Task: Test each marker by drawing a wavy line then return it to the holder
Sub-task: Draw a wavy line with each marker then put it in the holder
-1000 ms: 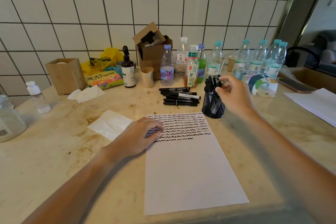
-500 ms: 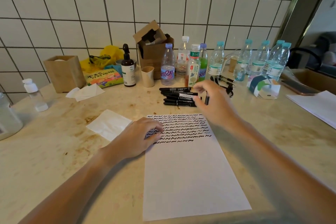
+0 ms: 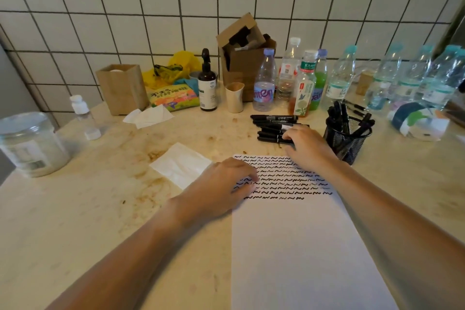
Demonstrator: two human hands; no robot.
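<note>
Black markers lie in a loose row on the counter, just beyond the far edge of the paper and beside the mesh holder, which already carries several pens. The right hand reaches onto the row, fingers curled over its nearest markers; whether one is actually gripped cannot be told. The left hand rests flat on the paper's left edge, fingers relaxed, steadying it. Step in hand, by judgement: picking the next untested marker. Next comes uncapping and drawing below the last wavy line.
</note>
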